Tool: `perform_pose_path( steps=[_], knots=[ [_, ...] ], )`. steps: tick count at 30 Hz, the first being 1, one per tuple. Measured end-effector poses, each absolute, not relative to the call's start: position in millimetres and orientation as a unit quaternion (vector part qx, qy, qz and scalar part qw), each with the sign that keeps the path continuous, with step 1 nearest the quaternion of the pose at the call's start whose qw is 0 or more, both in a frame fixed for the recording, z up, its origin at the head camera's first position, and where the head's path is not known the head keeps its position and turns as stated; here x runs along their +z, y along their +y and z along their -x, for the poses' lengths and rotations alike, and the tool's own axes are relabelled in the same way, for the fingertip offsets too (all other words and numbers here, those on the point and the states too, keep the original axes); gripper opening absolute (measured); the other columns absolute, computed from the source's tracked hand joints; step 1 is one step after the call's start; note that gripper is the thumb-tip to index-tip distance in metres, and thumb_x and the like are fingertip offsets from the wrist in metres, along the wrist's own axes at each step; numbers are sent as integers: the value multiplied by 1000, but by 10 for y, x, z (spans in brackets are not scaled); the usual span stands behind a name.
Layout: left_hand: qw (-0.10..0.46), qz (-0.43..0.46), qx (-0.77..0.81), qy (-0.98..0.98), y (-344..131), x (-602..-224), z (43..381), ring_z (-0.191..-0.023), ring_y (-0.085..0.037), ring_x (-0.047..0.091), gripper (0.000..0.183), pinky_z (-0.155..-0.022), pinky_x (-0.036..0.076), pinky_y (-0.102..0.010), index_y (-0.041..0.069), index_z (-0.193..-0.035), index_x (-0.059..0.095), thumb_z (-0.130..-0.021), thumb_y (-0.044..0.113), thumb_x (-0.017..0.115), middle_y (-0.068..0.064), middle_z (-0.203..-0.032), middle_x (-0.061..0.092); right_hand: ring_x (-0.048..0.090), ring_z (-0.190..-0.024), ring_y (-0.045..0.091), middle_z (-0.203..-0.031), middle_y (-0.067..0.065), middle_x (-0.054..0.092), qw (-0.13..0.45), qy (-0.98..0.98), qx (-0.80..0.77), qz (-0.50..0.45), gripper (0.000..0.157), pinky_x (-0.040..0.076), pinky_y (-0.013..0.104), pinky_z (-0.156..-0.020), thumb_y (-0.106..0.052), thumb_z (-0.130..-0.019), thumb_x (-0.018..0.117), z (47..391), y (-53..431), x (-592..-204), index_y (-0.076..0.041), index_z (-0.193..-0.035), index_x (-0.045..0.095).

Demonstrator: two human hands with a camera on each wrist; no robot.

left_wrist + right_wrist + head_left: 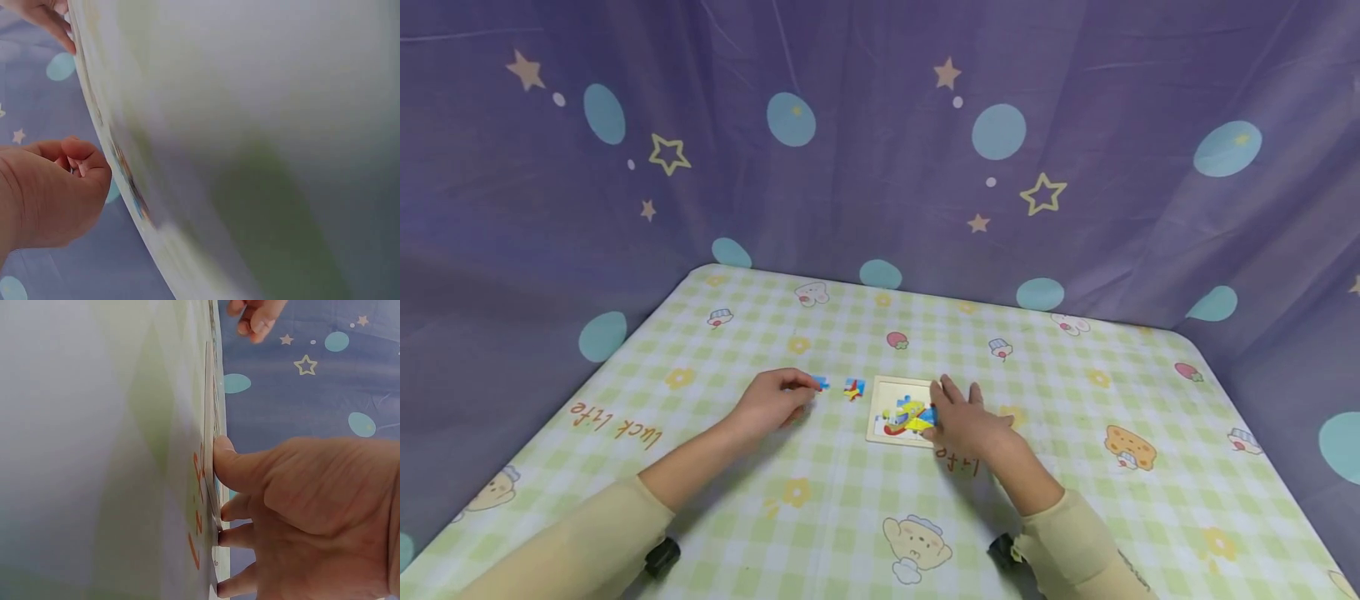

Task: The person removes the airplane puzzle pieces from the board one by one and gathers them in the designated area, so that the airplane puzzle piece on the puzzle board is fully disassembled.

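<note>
A square wooden puzzle tray (pixel 871 417) lies on the table, with part of a picture in yellow, red and blue puzzle pieces (pixel 904 417) inside it. Over the tray's right side my right hand (pixel 970 421) rests with fingers spread; in the right wrist view its thumb (pixel 234 465) lies at the tray's edge. To the left, the curled fingers of my left hand (pixel 778 398) pinch a small blue puzzle piece (pixel 823 382) at its edge, mostly hidden by the fingertips. Between that hand and the tray lies a loose blue, red and yellow puzzle piece (pixel 853 388).
A checked tablecloth (pixel 820 517) with printed flowers and cartoon figures covers the table. A purple curtain (pixel 880 150) with stars and blue ovals hangs behind and at both sides. Dark wrist devices (pixel 662 557) sit below the sleeves.
</note>
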State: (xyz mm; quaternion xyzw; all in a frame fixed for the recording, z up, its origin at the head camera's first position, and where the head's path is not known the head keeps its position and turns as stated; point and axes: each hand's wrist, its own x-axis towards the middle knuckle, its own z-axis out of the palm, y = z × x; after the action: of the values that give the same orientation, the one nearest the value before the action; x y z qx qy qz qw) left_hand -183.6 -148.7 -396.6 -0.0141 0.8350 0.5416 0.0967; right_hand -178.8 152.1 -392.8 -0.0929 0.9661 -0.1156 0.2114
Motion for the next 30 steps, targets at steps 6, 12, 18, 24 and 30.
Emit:
perform_pose_path(
  steps=[6, 12, 18, 24, 30],
  knots=[
    [100, 0, 530, 842, -1314, -3950, 1892, -55, -15, 45, 22, -52, 39, -27, 4, -116, 71, -98, 11, 60, -15, -95, 64, -1, -150, 47, -170, 7, 0, 219, 965, -107, 96, 78, 17, 89, -92, -42, -104, 55, 1779, 1512, -3933, -16, -164, 12],
    [114, -1, 527, 842, -1146, -3935, 1944, -53, -15, 44, 22, -52, 38, -26, 6, -115, 72, -98, 13, 61, -13, -89, 64, -2, -151, 46, -170, 6, -1, 220, 965, -104, 96, 77, 17, 88, -93, -41, -104, 54, 1772, 1506, -3920, -17, -164, 12],
    [127, -4, 552, 824, -992, -3978, 1998, -63, -18, 50, 21, -54, 39, -27, 4, -114, 71, -97, 10, 61, -13, -93, 66, -1, -150, 47, -170, 5, -2, 222, 964, -105, 98, 76, 16, 89, -92, -41, -104, 53, 1769, 1510, -3926, -19, -164, 13],
    [134, -14, 567, 812, -856, -4015, 2018, -64, -20, 51, 21, -54, 39, -27, 3, -114, 71, -97, 7, 60, -12, -93, 65, 0, -150, 47, -170, 5, -1, 221, 965, -105, 97, 75, 17, 89, -92, -41, -104, 54, 1759, 1505, -3920, -20, -164, 13],
    [140, -21, 573, 807, -769, -4023, 2022, -64, -19, 50, 21, -57, 40, -28, 1, -115, 70, -97, 8, 62, -11, -89, 64, 1, -150, 48, -170, 5, 0, 219, 966, -98, 94, 73, 17, 89, -92, -41, -104, 54, 1763, 1511, -3929, -27, -164, 15]
  ],
)
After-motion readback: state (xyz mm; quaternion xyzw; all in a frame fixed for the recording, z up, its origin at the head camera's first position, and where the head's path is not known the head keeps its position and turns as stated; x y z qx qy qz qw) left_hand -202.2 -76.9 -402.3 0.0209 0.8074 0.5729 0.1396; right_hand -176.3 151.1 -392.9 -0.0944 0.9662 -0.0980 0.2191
